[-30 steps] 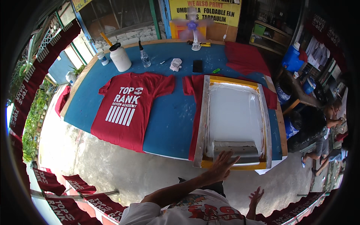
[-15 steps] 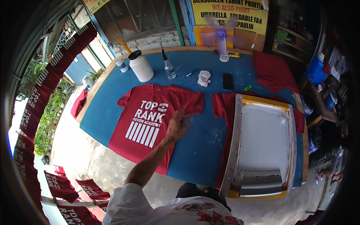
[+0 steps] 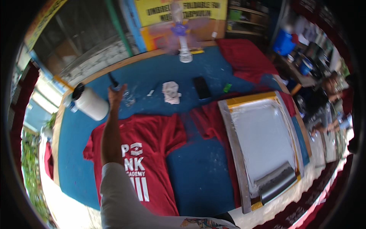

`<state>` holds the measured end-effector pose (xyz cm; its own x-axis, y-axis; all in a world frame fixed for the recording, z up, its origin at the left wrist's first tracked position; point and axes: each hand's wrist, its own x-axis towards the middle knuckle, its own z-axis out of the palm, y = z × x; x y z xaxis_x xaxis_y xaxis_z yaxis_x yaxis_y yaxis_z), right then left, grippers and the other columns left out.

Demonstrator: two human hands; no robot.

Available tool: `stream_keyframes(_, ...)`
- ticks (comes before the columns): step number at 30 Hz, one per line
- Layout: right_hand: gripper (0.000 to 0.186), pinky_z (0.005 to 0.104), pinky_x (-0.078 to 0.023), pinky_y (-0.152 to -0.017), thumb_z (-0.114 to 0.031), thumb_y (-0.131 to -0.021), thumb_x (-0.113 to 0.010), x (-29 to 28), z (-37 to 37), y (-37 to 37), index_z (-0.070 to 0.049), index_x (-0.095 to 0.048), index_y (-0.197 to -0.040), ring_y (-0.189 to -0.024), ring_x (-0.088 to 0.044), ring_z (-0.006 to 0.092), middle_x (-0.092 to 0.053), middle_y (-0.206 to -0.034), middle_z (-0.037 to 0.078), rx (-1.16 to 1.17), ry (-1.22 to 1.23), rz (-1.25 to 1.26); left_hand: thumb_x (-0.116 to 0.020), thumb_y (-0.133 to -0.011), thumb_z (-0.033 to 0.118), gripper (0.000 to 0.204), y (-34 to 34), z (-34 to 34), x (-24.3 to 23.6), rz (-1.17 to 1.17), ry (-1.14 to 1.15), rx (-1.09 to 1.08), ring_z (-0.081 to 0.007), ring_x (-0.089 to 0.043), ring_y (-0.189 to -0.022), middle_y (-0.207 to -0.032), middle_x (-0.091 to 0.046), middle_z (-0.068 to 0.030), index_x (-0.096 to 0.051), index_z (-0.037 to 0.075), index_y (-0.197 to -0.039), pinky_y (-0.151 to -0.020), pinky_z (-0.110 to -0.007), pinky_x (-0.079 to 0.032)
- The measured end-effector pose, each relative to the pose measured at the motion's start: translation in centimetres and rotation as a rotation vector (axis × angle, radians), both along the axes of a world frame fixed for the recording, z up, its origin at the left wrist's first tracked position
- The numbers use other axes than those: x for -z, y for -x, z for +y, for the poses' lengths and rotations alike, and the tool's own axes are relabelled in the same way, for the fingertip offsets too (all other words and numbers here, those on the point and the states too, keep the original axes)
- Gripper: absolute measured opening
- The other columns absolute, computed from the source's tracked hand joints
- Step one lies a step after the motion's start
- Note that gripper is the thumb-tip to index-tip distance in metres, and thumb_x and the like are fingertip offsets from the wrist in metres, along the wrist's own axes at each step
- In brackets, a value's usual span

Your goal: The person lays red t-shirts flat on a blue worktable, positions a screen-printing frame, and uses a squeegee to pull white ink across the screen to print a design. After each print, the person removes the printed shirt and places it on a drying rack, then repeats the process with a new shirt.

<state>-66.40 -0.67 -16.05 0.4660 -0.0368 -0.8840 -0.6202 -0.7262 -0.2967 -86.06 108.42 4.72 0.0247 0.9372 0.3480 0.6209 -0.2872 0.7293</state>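
Note:
My left hand point(image 3: 116, 94) reaches far over the table, its fingers closed around the neck of a clear plastic bottle point(image 3: 129, 100) with a long black nozzle. The bottle leans in the view and is smeared by motion; its base looks to be at the table top. My left forearm passes over a dark red T-shirt point(image 3: 152, 129) with white print, hiding part of the lettering. Left of the hand is a large white plastic jar point(image 3: 91, 104) with a dark opening. My right hand is out of view.
On the right, a framed printing screen point(image 3: 259, 141) lies over another red shirt point(image 3: 206, 122), with a metal squeegee point(image 3: 278, 183) at its near end. A crumpled cloth point(image 3: 171, 92), a dark phone point(image 3: 201, 87), a fan point(image 3: 185, 53) and folded red fabric point(image 3: 248, 57) lie farther back.
My left hand has moved from above the T-shirt print forward and left to the bottle, and has closed on its neck. The whole view has turned and shifted.

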Motion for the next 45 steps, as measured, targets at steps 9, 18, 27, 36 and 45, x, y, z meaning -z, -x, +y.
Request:
stream_keyframes(9,0.077,0.0520,-0.068,-0.068,-0.049,-0.101,-0.077,-1.1,-8.0,15.6,-0.007,-0.041,-0.156,-0.082,-0.076,0.0367,-0.070,-0.107,0.023,0.287,0.125,0.106,-0.082,-0.102,0.043,0.069,-2.5,4.6,0.3,-0.258,-0.128,0.276,-0.0219,-0.070,-0.080,-0.101,-0.072,-0.0117,-0.059,-0.004,-0.146,-0.078,-0.036,-0.058)
stream_keyframes(18,0.068,0.0508,-0.068,-0.066,-0.042,-0.103,-0.078,1.5,-11.9,15.2,-0.003,-0.050,-0.151,-0.077,-0.077,0.0349,-0.073,-0.101,0.021,0.324,0.061,0.127,-0.089,-0.097,0.039,0.064,-10.1,-23.1,-12.5,0.142,0.115,0.891,-0.0076,-0.057,-0.072,-0.084,-0.060,0.0019,-0.065,0.003,-0.144,-0.064,-0.028,-0.048)
stream_keyframes(27,0.041,0.0483,-0.069,-0.065,-0.026,-0.104,-0.078,4.3,-13.1,12.4,-0.001,-0.063,-0.133,-0.076,-0.077,0.0324,-0.075,-0.099,0.021,0.380,-0.033,0.053,-0.086,-0.093,0.057,0.065,-24.9,-43.2,-8.4,0.501,0.547,1.195,-0.0182,-0.074,-0.063,-0.074,-0.069,-0.0056,-0.069,0.000,-0.119,-0.059,-0.035,-0.058)
stream_keyframes(36,0.045,0.0495,-0.068,-0.060,-0.028,-0.101,-0.078,7.5,-16.1,17.7,0.007,-0.065,-0.127,-0.071,-0.077,0.0339,-0.074,-0.092,0.022,0.475,-0.102,0.094,-0.088,-0.091,0.053,0.069,-32.1,-46.4,-5.4,0.556,0.499,1.111,-0.0221,-0.074,-0.061,-0.072,-0.068,-0.0105,-0.063,-0.006,-0.117,-0.059,-0.038,-0.060)
stream_keyframes(45,0.045,0.0466,-0.064,-0.054,-0.027,-0.101,-0.079,9.2,-17.3,17.0,0.008,-0.068,-0.126,-0.069,-0.076,0.0324,-0.074,-0.091,0.020,0.517,-0.192,0.068,-0.087,-0.090,0.051,0.074,-41.8,-52.6,-7.4,0.578,0.390,1.156,-0.0229,-0.075,-0.061,-0.082,-0.073,-0.0122,-0.065,-0.010,-0.125,-0.061,-0.036,-0.061)
